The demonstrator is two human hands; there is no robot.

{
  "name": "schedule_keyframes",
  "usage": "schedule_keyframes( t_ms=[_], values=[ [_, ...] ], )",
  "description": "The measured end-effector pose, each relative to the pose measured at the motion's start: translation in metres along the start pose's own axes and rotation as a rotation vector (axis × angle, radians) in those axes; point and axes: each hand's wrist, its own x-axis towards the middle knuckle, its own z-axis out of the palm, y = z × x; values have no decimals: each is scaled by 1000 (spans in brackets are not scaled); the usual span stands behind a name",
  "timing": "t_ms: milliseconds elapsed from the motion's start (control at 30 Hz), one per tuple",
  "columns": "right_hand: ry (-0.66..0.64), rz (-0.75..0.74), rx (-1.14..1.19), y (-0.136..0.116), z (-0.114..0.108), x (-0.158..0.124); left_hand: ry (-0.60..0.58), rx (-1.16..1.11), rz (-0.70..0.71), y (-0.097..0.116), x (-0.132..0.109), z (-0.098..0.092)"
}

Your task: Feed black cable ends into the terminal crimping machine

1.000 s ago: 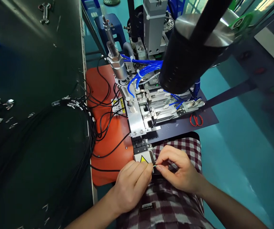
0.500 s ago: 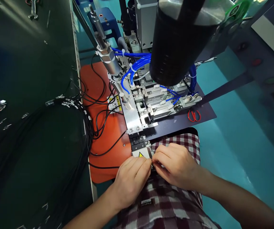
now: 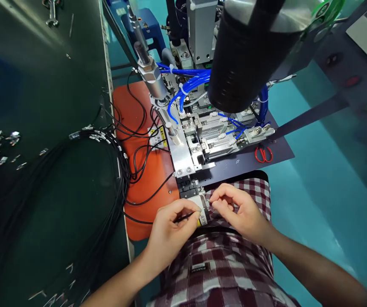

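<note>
My left hand (image 3: 173,228) pinches a thin black cable (image 3: 143,221) between thumb and forefinger, close to its end. A fine, pale tip pokes out past the fingertips. To the right, a small gap away, my right hand (image 3: 243,209) has its thumb and forefinger brought together; whatever they hold is too small to make out. Both hands are just in front of the machine's white and yellow warning plate (image 3: 204,216), at the near end of the metal fixture (image 3: 183,162). The cable runs left over the orange board (image 3: 151,187).
A bundle of black cables (image 3: 124,170) with metal ends lies along the edge of the dark table (image 3: 74,204). Red-handled scissors (image 3: 263,154) rest on the grey plate (image 3: 279,149). A large black cylinder (image 3: 247,64) hangs over the fixture. A wrench (image 3: 52,15) lies at upper left.
My hands have moved slightly apart from each other. The left has turned so that its pinch and the cable's tip now show. The whole view has shifted a little to the right.
</note>
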Motion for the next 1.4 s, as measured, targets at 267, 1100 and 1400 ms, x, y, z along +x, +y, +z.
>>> schedule_keyframes(
  t_ms=[267, 1100, 1400],
  values=[
    [-14, -14, 102, -1, 19, 1, -11, -188, -107, 2, 8, -4],
    [-174, 261, 469, 6, 29, 8, -153, -326, -250, -4, 17, -8],
    [-27, 229, 407, 17, 16, 29, 85, 328, 340, -18, 27, -21]
  ],
)
